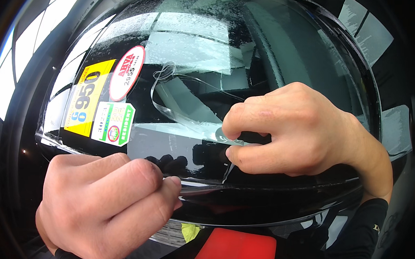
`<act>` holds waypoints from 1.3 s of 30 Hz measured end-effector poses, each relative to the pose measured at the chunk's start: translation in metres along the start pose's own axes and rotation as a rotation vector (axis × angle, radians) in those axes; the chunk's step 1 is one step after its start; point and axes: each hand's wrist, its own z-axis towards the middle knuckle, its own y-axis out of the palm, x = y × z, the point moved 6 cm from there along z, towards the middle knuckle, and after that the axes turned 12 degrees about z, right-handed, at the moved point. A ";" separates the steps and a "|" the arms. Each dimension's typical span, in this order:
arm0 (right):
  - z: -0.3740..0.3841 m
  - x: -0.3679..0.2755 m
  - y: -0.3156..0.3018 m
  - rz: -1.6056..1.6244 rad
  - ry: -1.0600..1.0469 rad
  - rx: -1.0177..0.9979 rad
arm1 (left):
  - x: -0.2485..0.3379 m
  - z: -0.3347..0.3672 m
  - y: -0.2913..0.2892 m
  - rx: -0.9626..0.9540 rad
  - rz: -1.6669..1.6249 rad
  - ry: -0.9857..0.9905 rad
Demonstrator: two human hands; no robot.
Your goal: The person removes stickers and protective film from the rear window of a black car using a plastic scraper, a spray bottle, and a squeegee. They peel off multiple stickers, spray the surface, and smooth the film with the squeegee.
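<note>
A dark, glossy car window (pixel 192 91) fills the middle of the view. My right hand (pixel 295 130) is over its lower right part, thumb and forefinger pinched on a narrow strip of clear film (pixel 174 116). From the pinch the strip runs up and left across the glass and curls into a loop. At the lower left my left hand (pixel 104 205) is closed beside the window's lower edge, its thumb pressed against the bent fingers. Whatever it may hold is hidden behind the fingers.
Three stickers are on the glass at the left: a yellow one (pixel 89 97), a white oval with a red rim (pixel 127 73) and a green-and-white one (pixel 113 123). Water droplets speckle the upper glass. Below are a red flat piece (pixel 236 248) and a yellow-green cloth (pixel 190 232).
</note>
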 end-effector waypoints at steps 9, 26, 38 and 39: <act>-0.003 -0.001 -0.001 -0.020 -0.001 -0.005 | -0.011 -0.001 0.004 0.004 -0.089 -0.046; -0.003 0.008 -0.008 -0.047 0.071 -0.061 | -0.027 -0.020 0.003 0.033 -0.125 -0.076; 0.002 0.014 -0.016 -0.061 0.097 -0.117 | -0.040 -0.033 0.004 0.029 -0.136 -0.094; 0.002 0.014 -0.015 -0.063 0.097 -0.119 | -0.041 -0.034 0.005 0.042 -0.144 -0.091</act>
